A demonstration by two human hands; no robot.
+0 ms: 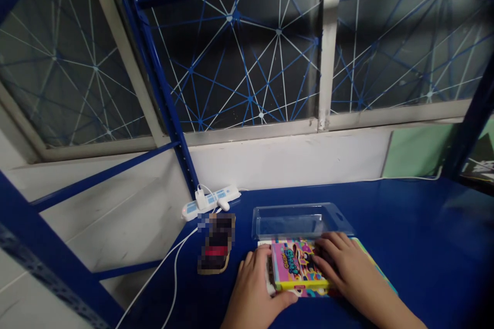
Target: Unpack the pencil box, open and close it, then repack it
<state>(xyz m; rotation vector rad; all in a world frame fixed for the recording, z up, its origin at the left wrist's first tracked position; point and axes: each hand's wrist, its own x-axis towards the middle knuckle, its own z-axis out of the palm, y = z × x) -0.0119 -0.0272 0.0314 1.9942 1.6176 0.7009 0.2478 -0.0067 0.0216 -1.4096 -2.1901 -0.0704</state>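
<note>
A small pink box with a yellow front edge and cartoon print [284,263] lies in front of me on a larger colourful printed card [360,247]. My left hand [257,282] wraps round the box's left end, its thumb along the near edge and its fingers at the far corner. Over the right part of the box lies my right hand [343,262], fingers bent across the cover and hiding that end. Just behind the card sits a clear plastic blister shell [297,208] with a hang-hole flap.
A phone-like dark object [216,247], partly pixelated, lies on the blue table [420,236] to the left. Behind it is a white power strip [231,194] with plugs and white cables [175,267]. A blue metal frame post [164,82] rises at the back left, before patterned windows.
</note>
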